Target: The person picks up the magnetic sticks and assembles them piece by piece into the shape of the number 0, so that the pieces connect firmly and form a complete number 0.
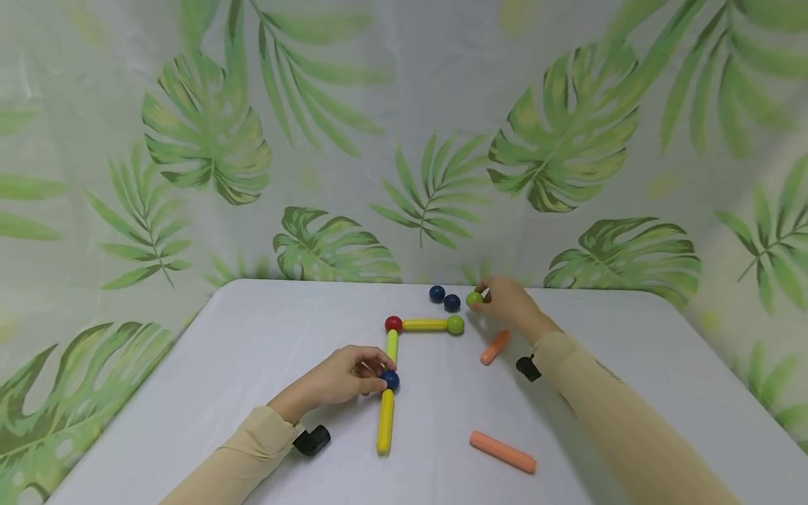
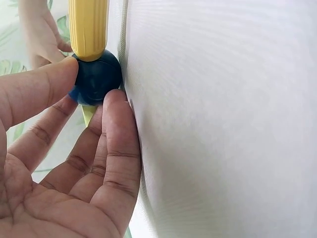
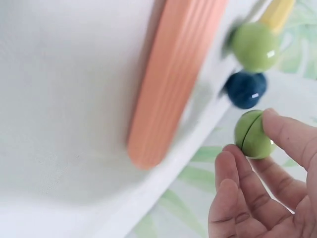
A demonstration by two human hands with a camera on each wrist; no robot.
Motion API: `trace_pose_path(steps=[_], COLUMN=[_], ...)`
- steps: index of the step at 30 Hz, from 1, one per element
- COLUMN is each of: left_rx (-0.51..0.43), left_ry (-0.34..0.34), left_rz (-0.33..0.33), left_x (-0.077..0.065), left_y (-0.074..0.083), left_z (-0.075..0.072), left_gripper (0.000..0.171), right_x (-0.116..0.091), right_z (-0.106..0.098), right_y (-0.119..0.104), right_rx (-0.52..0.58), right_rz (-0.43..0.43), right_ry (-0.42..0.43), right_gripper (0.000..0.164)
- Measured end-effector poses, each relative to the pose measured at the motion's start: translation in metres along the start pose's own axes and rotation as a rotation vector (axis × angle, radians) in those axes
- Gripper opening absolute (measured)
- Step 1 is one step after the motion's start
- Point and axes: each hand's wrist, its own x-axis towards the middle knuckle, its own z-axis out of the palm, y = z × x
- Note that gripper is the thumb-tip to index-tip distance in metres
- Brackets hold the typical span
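Observation:
My left hand [image 1: 350,375] pinches a dark blue ball [image 1: 390,381] between thumb and fingers. This ball joins a yellow stick [image 1: 385,424] on the near side to a yellow-green stick [image 1: 392,347] on the far side. At the far end of that stick sits a red ball [image 1: 393,324], with another yellow stick [image 1: 425,325] running right to a green ball [image 1: 456,325]. Toward the back of the table my right hand [image 1: 508,305] pinches a separate green ball [image 3: 251,135], whose seam shows in the right wrist view.
Two loose dark blue balls [image 1: 437,294] lie at the table's back edge, left of my right hand. One orange stick [image 1: 495,348] lies below the right wrist, another orange stick [image 1: 503,452] nearer the front. Behind the white table [image 1: 252,330] hangs a leaf-patterned cloth [image 1: 429,105].

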Motion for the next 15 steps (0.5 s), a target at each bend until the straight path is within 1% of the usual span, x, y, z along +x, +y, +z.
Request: trace_pose_path(steps=[5,8,12,15], left_rx=[0.005,0.009,0.010,0.010], left_ry=[0.002,0.007,0.014,0.019], left_rz=[-0.007,-0.006,-0.004,-0.003], left_x=[-0.001,-0.001,-0.002,-0.002], left_y=[0.001,0.002,0.002,0.002], left_z=[0.002,0.002,0.004,0.005], left_gripper=[0.024,0.024,0.024,0.024], right_x=[-0.020,-0.034,-0.055,-0.075], right_z=[-0.002,-0.001,0.003,0.007], right_y=[-0.011,-0.019,-0.030,-0.038], right_rx=[0.043,0.050,0.052,0.081], right_rz=[-0.060,-0.089,-0.128,-0.159], right_ry=[-0.013,-0.005,-0.004,-0.020], right_gripper=[0.040,0.037,0.034,0.034])
